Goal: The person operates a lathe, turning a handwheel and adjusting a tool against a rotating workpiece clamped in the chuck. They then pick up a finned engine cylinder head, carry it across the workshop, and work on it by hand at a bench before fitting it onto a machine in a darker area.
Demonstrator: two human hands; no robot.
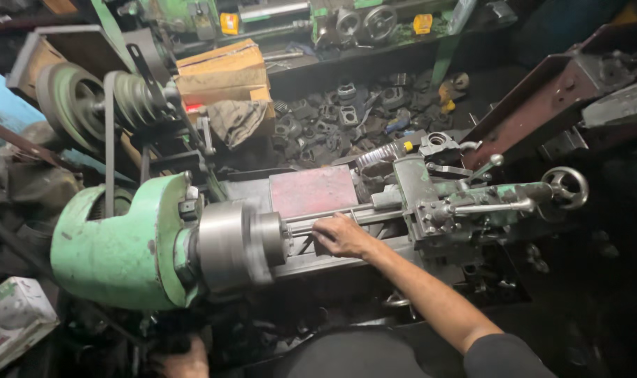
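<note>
1. Head view, looking down on a lathe [122,245]: green-painted cast headstock housing at left, paint chipped and oil-stained, rounded in shape.
2. Steel chuck [231,241] beside the housing: a broad grey cylinder with blurred edges.
3. A slim bright metal rod [374,210] runs from the chuck rightward toward the tailstock [472,203]; smooth, straight, lying horizontal above the bed at mid-frame.
4. Right hand [341,234] rests on the rod just right of the chuck, fingers curled over it, knuckles up. Whether the fingers close fully around it I cannot tell; they lie on top, touching.
5. Left hand [185,360] low at the near edge, below the headstock, mostly in shadow. Its grip cannot be made out.
6. Tailstock: green-grey casting with a spoked round handwheel [567,185] at the far right and a ball-ended lever [483,168] angled up.
7. Dull red flat plate [313,190] lies behind the rod, rectangular, scuffed.
8. Far left: stepped pulleys [101,105], grooved, dusty green, with a dark belt.
9. Far side: a worn cardboard box [224,70] with a rag [238,120] draped below it; a heap of dark metal parts [346,119] to its right.
</note>
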